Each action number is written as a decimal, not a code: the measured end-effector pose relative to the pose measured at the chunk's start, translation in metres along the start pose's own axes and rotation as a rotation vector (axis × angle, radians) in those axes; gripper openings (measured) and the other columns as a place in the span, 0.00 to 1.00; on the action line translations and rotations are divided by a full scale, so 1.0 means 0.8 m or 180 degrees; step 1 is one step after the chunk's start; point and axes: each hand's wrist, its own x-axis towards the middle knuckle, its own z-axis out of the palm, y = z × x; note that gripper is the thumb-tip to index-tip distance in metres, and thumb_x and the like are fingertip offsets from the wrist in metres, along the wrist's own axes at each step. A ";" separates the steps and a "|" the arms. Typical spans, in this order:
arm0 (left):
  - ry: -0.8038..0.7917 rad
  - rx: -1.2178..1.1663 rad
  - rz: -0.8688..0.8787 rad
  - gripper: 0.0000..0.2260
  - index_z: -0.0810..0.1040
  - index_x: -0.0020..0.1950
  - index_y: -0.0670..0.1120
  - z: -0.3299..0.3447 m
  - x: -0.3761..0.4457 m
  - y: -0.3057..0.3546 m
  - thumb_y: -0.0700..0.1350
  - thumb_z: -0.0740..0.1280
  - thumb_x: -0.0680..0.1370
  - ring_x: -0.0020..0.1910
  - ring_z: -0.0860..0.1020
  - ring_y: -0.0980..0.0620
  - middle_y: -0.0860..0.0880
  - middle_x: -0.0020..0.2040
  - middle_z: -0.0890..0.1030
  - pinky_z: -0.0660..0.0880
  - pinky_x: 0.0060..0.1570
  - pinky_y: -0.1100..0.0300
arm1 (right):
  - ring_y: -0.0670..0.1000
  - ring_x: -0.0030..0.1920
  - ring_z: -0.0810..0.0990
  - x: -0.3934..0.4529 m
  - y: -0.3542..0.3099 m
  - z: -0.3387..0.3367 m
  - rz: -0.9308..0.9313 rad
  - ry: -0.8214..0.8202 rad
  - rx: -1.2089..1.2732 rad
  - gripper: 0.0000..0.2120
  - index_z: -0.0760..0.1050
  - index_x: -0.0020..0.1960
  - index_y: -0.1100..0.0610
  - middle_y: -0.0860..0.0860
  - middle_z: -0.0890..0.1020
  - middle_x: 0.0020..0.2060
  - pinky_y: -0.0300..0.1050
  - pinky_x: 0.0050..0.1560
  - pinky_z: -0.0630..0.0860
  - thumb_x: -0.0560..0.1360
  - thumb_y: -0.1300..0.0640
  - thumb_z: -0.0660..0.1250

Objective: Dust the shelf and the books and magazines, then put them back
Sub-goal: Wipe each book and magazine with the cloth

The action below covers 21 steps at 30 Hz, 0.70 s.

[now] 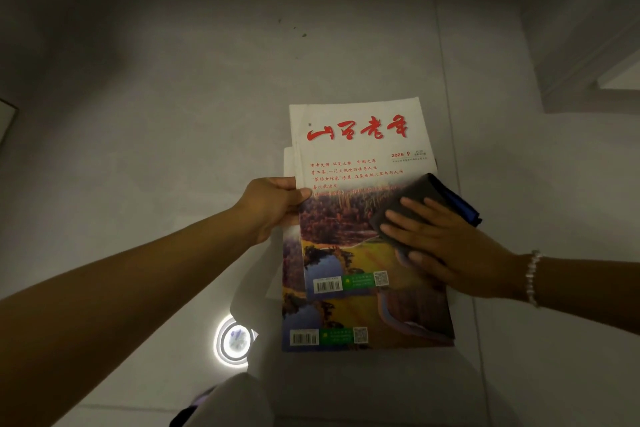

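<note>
Nearest to us, low in the view, a pale trouser leg [239, 402] and the bright reflection of a ceiling lamp [232, 342] lie on the glossy grey floor [138, 114]. Just beyond, we hold a stack of magazines [367, 315] out over that floor, its long axis running straight away from us, barcode end toward us and the red title at the far end.

Our left hand [273, 208] grips the stack at its left edge, about midway along, thumb on the cover and fingers curled underneath. Our right hand [436, 239] lies flat, fingers straight and slightly spread, pressing a dark cloth [419, 194] onto the top magazine [360, 149] near its right edge. A blue fold of the cloth hangs just past that edge.

The top magazine sits shifted toward the far end, so the copy beneath shows its own barcode nearer us.

We judge the dusting of the top cover to be under way. The wiping hand sits at mid-length on the right, so the stroke most likely runs along the long axis, with the white title area farther out and the landscape picture nearer in. The left hand is the steadying one and must resist the push.

No shelf is in view.
</note>
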 end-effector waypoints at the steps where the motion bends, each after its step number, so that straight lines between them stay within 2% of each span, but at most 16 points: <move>1: 0.0009 0.0000 0.0010 0.12 0.78 0.60 0.40 0.001 -0.001 0.000 0.38 0.66 0.77 0.49 0.81 0.46 0.43 0.58 0.81 0.79 0.49 0.50 | 0.50 0.76 0.48 -0.002 -0.011 0.006 -0.0047 0.0044 0.0015 0.23 0.54 0.76 0.48 0.47 0.60 0.75 0.45 0.74 0.40 0.83 0.45 0.44; 4: 0.0035 -0.0034 0.0024 0.12 0.78 0.60 0.40 0.002 -0.002 0.000 0.37 0.66 0.77 0.46 0.81 0.48 0.42 0.57 0.81 0.79 0.48 0.51 | 0.51 0.77 0.49 -0.010 -0.035 0.023 -0.0671 -0.0094 -0.0257 0.23 0.54 0.77 0.47 0.45 0.58 0.76 0.49 0.75 0.42 0.83 0.47 0.45; 6: 0.0031 -0.0017 0.0025 0.12 0.79 0.60 0.40 0.000 -0.002 0.001 0.37 0.66 0.77 0.45 0.82 0.48 0.43 0.57 0.81 0.79 0.48 0.51 | 0.49 0.77 0.49 -0.005 -0.032 0.020 -0.0791 -0.0161 -0.0145 0.22 0.53 0.77 0.46 0.44 0.56 0.76 0.48 0.75 0.41 0.83 0.47 0.45; 10: 0.0035 0.0050 0.0012 0.11 0.79 0.59 0.39 0.000 -0.002 0.002 0.38 0.67 0.77 0.48 0.82 0.47 0.42 0.57 0.81 0.79 0.52 0.48 | 0.47 0.76 0.47 0.036 0.001 0.000 -0.0254 0.0036 0.0200 0.23 0.52 0.76 0.48 0.46 0.56 0.75 0.44 0.74 0.38 0.82 0.45 0.42; 13: 0.0040 0.0083 -0.0004 0.11 0.79 0.59 0.39 0.001 -0.003 0.004 0.38 0.67 0.77 0.50 0.81 0.45 0.42 0.57 0.81 0.78 0.53 0.47 | 0.48 0.75 0.45 0.081 0.038 -0.025 0.0460 0.0337 0.0277 0.25 0.48 0.75 0.48 0.45 0.52 0.74 0.48 0.74 0.40 0.80 0.41 0.40; 16: 0.0048 0.0041 -0.0008 0.12 0.78 0.60 0.39 0.001 -0.005 0.004 0.38 0.67 0.77 0.49 0.81 0.46 0.43 0.57 0.81 0.79 0.51 0.50 | 0.52 0.77 0.45 0.117 0.054 -0.047 0.1126 0.0241 0.0531 0.26 0.48 0.76 0.49 0.50 0.51 0.76 0.47 0.73 0.38 0.80 0.44 0.43; 18: 0.0016 -0.0040 -0.0033 0.11 0.78 0.60 0.40 0.000 -0.005 0.004 0.38 0.66 0.77 0.48 0.81 0.47 0.43 0.56 0.81 0.79 0.50 0.51 | 0.52 0.77 0.45 0.124 0.040 -0.048 0.1093 0.0224 0.0447 0.28 0.50 0.77 0.50 0.50 0.52 0.77 0.45 0.72 0.37 0.78 0.44 0.41; 21: -0.0142 -0.0185 -0.0115 0.11 0.78 0.60 0.39 -0.003 -0.006 0.003 0.38 0.65 0.78 0.50 0.82 0.45 0.42 0.57 0.82 0.79 0.53 0.50 | 0.48 0.75 0.42 0.112 -0.005 -0.030 0.0423 0.0232 0.0336 0.26 0.50 0.76 0.48 0.46 0.51 0.75 0.46 0.71 0.36 0.79 0.46 0.44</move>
